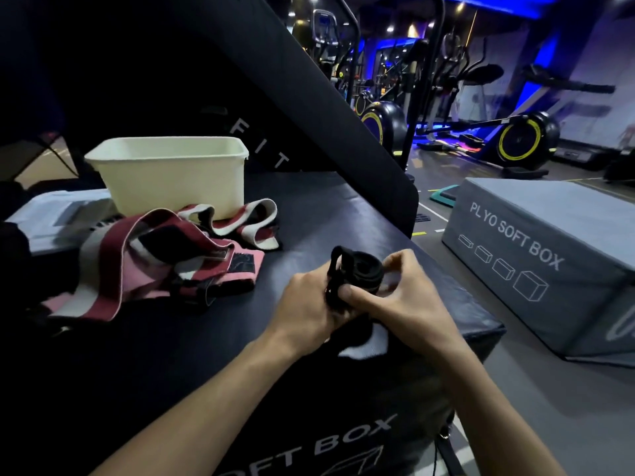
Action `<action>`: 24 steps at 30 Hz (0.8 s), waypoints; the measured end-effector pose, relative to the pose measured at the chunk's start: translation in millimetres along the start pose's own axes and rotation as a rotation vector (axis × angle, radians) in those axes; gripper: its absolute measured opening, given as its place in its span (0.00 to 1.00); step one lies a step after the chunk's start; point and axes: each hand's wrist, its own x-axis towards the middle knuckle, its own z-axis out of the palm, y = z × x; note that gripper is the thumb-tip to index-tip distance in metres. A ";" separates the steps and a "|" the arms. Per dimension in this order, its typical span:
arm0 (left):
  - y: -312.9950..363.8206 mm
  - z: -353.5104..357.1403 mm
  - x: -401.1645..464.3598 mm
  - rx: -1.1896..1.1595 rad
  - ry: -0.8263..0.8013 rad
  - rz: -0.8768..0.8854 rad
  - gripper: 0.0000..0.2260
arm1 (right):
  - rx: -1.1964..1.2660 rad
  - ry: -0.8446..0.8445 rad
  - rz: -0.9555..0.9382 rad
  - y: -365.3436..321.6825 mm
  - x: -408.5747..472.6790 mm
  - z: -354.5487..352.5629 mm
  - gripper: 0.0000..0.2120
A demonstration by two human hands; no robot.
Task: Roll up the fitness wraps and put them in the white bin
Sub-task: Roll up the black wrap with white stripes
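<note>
A black wrap roll is pinched from both sides: the left hand has its fingers curled round the roll's near end, where a black loop sticks up, and the right hand is clamped on it too, thumb pressed along the front and fingers hooked over the far edge. The roll is held just above the black soft box, close to its right edge. Further left on the same top, a heap of unrolled wraps in maroon, pink, white and black is spread out loose. Just behind that heap the white bin is seen upright, one striped band touching its base. To the right, on the floor, a grey plyo box is seen, with exercise bikes well beyond.
</note>
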 end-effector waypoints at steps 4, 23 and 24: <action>1.3 0.5 0.7 0.018 0.011 0.056 0.18 | -0.222 0.194 -0.307 -20.3 -6.9 -1.7 0.32; 1.4 0.7 0.5 -0.002 -0.068 0.074 0.23 | 0.010 -0.246 -0.285 -19.5 -41.6 -37.1 0.06; 1.2 1.0 0.6 0.010 -0.061 0.076 0.24 | 0.024 -0.248 -0.238 -16.0 -41.8 -38.1 0.05</action>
